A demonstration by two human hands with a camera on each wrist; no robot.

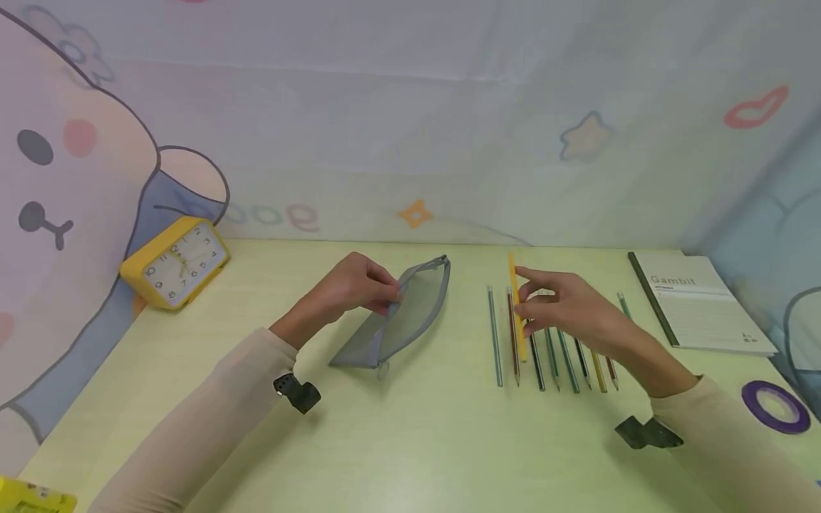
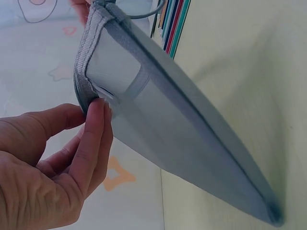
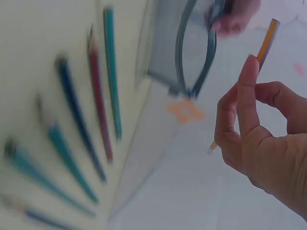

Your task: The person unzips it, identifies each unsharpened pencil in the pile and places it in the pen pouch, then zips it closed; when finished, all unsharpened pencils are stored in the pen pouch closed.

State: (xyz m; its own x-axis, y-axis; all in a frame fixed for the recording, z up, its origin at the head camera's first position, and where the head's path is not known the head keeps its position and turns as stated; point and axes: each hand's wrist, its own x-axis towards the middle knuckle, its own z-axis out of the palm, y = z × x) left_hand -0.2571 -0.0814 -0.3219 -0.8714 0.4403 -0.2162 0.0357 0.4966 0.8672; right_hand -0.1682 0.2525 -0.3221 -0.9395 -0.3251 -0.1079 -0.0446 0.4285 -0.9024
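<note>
Yellow pencil point(image 1: 516, 303) pinched between thumb and fingertips of right hand point(image 1: 571, 306), lifted clear of the row of coloured pencils point(image 1: 554, 356) on the pale green table point(image 1: 410, 442), long axis running away from the body, roughly parallel to that row. Grey mesh pencil pouch point(image 1: 400, 317) well to the left of it, mouth edge pinched by left hand point(image 1: 349, 288) between thumb and fingers and held raised, pouch body slanting down to the table. Right hand nearer the pencil; pouch opening facing up and rightward, toward it
</note>
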